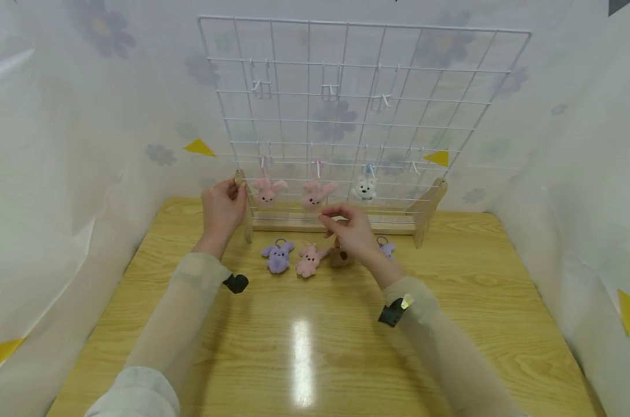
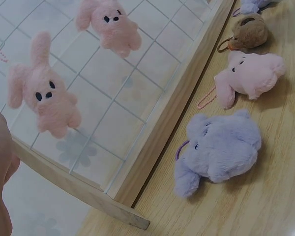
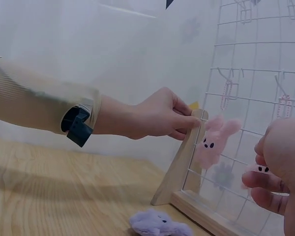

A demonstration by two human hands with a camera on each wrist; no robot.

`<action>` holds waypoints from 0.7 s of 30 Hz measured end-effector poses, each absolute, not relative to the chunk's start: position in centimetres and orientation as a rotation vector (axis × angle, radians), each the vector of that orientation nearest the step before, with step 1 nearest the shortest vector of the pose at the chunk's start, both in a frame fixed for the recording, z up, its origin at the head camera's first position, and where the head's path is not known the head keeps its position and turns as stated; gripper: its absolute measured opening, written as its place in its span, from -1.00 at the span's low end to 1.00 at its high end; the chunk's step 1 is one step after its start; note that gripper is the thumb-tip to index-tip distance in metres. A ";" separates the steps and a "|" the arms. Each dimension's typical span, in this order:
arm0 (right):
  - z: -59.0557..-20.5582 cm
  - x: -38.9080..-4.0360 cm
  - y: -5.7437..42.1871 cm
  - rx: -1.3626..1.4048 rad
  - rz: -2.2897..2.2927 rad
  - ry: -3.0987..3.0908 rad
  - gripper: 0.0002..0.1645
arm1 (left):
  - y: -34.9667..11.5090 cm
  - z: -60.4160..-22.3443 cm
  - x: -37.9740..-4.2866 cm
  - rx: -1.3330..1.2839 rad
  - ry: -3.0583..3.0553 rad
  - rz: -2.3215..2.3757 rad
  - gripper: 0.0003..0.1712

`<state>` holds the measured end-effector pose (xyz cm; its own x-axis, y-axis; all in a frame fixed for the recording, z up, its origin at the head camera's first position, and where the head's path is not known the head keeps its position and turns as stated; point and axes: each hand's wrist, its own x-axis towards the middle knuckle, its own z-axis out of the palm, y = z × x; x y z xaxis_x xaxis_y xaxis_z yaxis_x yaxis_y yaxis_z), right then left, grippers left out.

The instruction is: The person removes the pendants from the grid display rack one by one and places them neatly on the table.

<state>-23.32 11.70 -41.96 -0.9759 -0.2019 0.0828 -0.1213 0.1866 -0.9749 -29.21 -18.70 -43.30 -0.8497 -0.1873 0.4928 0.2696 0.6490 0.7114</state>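
My left hand (image 1: 224, 209) pinches the top of the left wooden post (image 3: 193, 147) of a white wire grid rack (image 1: 367, 124). My right hand (image 1: 353, 231) hovers in front of the rack with fingers loosely bent and nothing seen between them. Its fingertips overlap the lower edge of a hanging pink bunny plush keychain (image 1: 313, 196) in the head view. Another pink bunny keychain (image 2: 49, 93) hangs to its left, and a white bear keychain (image 1: 365, 189) to its right. On the table below the right hand lies a brown plush keychain (image 2: 250, 32), partly covered in the head view.
A purple plush keychain (image 1: 279, 258), a pink one (image 1: 308, 260) and another purple one (image 1: 386, 248) lie before the rack on the wooden table (image 1: 241, 359). Bare hooks (image 1: 330, 90) sit on the upper grid, and one hook (image 1: 414, 166) at lower right.
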 end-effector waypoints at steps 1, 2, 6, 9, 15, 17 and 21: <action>-41.8 -23.3 12.0 -0.324 -1.940 2.374 -0.69 | -18.7 -43.3 -29.2 -0.062 -2.332 -1.123 -0.69; -41.7 -23.3 12.3 -0.328 -1.943 2.382 -0.68 | -18.7 -43.3 -29.1 -0.062 -2.332 -1.122 -0.69; -40.8 -23.3 13.4 -0.333 -1.968 2.401 -0.70 | -18.6 -43.3 -29.1 -0.061 -2.335 -1.114 -0.68; -40.2 -23.4 14.3 -0.332 -1.988 2.401 -0.69 | -18.6 -43.2 -29.0 -0.061 -2.336 -1.112 -0.67; -39.5 -23.9 15.9 -0.320 -1.972 2.435 -0.62 | -18.6 -43.3 -29.0 -0.065 -2.331 -1.111 -0.67; -39.3 -24.0 16.3 -0.321 -1.985 2.452 -0.62 | -18.6 -43.3 -29.0 -0.068 -2.328 -1.117 -0.68; -38.7 -24.6 17.0 -0.300 -2.059 2.479 -0.68 | -18.7 -43.3 -29.0 -0.074 -2.323 -1.127 -0.68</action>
<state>-24.58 16.97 -38.74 -0.9783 -0.0817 0.1903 -0.2021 0.1751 -0.9636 -29.01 -18.70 -43.32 -0.8463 -0.1836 0.5001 0.2791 0.6469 0.7097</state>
